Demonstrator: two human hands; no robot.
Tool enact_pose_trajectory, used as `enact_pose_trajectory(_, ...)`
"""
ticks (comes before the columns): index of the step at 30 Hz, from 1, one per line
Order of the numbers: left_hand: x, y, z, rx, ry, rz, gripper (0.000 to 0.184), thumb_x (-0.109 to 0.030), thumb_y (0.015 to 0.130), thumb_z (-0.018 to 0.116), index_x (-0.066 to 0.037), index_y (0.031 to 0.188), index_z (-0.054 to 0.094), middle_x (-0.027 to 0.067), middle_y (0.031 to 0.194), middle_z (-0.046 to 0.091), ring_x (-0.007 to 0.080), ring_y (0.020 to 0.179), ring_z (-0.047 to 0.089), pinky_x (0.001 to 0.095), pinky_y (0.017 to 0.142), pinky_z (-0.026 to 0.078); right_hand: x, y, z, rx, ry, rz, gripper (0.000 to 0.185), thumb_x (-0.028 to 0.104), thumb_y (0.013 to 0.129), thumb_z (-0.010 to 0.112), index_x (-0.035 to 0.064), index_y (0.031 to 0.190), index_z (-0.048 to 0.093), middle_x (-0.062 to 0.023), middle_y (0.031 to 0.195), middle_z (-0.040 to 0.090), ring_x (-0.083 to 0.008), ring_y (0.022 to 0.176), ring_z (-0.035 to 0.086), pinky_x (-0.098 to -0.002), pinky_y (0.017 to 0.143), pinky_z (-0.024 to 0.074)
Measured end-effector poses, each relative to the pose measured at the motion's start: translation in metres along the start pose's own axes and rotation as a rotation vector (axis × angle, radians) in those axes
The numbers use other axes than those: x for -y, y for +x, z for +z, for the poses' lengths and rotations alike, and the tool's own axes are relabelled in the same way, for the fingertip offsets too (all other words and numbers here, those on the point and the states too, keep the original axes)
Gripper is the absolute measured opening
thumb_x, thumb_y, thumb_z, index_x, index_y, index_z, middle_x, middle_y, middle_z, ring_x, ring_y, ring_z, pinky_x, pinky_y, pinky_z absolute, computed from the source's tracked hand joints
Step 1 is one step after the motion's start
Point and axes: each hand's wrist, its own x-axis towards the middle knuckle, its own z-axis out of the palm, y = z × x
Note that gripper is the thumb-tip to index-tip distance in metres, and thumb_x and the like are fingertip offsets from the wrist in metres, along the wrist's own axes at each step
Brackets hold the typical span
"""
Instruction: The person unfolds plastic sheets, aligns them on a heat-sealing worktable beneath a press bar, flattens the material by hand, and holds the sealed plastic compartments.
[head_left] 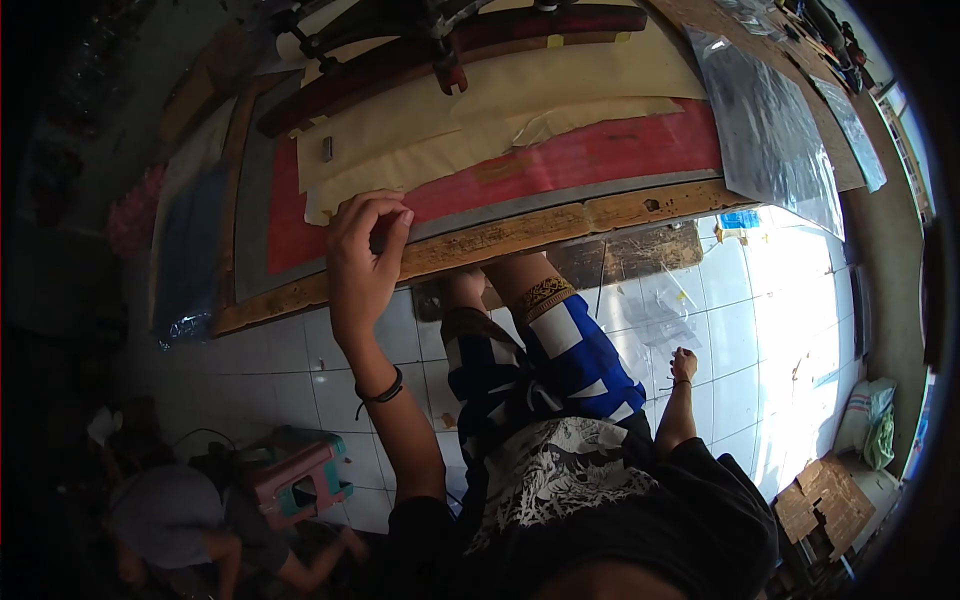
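Observation:
My left hand [368, 238] is at the front edge of a wooden-framed board, over its red surface [560, 155] and beside the torn edge of a tan paper sheet [440, 150]. Its fingers are bent, with the thumb tip against the index fingertip. Whatever is in that pinch, if anything, does not show. Lower right, my right hand [683, 364] is closed above the tiled floor at a corner of a thin clear plastic sheet [668, 308]. Across the back of the board spans a dark red curved bar [555, 30] with a black metal mechanism [430, 35].
The wooden frame edge [500, 232] runs in front of me. Clear plastic sheets [765, 125] hang over the right corner. A worn wooden bench [635, 250] stands below. At lower left, another person [170, 515] is beside a pink and teal stool [300, 475]. Cardboard [825, 505] lies lower right.

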Motion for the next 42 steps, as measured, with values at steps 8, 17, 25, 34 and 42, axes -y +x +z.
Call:
enact_pose_trajectory(8, -0.003, -0.002, 0.000, -0.037, 0.052, 0.032, 0.009, -0.007, 0.096, 0.071, 0.001, 0.098, 0.068, 0.0110, 0.111, 0.073, 0.0271, 0.103, 0.069, 0.0382, 0.094, 0.052, -0.126, 0.020, -0.023, -0.038, -0.444, 0.296, 0.034, 0.032, 0.093, 0.072, 0.0002, 0.081, 0.076, -0.0091, 0.066, 0.069, -0.0179, 0.052, 0.063, -0.0343, 0.045, 0.0474)
enact_pose_trajectory(17, -0.001, -0.003, 0.000, -0.049, 0.000, 0.027, 0.009, -0.008, 0.094, 0.072, 0.000, 0.097, 0.069, 0.0100, 0.110, 0.073, 0.0290, 0.105, 0.069, 0.0399, 0.094, 0.051, -0.030, 0.009, -0.015, 0.515, -0.435, 0.322, 0.034, 0.034, 0.091, 0.075, 0.0008, 0.085, 0.078, -0.0083, 0.067, 0.069, -0.0169, 0.053, 0.062, -0.0342, 0.047, 0.0459)
enact_pose_trajectory(25, -0.002, -0.004, 0.000, -0.045, 0.021, 0.025, 0.010, -0.011, 0.094, 0.072, -0.001, 0.096, 0.070, 0.0094, 0.112, 0.073, 0.0287, 0.107, 0.068, 0.0409, 0.096, 0.049, 0.106, 0.000, 0.074, 0.290, -0.278, -0.410, 0.044, 0.044, 0.092, 0.076, 0.0037, 0.074, 0.069, -0.0026, 0.057, 0.055, -0.0136, 0.047, 0.049, -0.0340, 0.044, 0.0345)
enact_pose_trajectory(34, -0.008, -0.004, -0.001, -0.053, 0.030, 0.007, 0.011, -0.011, 0.093, 0.072, -0.002, 0.095, 0.066, 0.0085, 0.108, 0.070, 0.0302, 0.104, 0.065, 0.0423, 0.093, 0.049, 0.352, -0.120, -0.158, -0.649, 0.959, -0.874, 0.033, 0.031, 0.109, 0.056, -0.0005, 0.118, 0.060, -0.0010, 0.082, 0.054, -0.0128, 0.070, 0.047, -0.0311, 0.068, 0.0418)
enact_pose_trajectory(42, -0.008, -0.004, 0.001, -0.046, 0.050, 0.005, 0.009, -0.009, 0.093, 0.071, -0.002, 0.095, 0.067, 0.0096, 0.112, 0.071, 0.0300, 0.105, 0.066, 0.0414, 0.096, 0.047, 0.501, -0.245, -0.168, -0.468, 0.245, -1.345, 0.018, 0.019, 0.101, 0.070, 0.0050, 0.112, 0.073, -0.0072, 0.106, 0.074, -0.0165, 0.102, 0.069, -0.0313, 0.091, 0.0502)
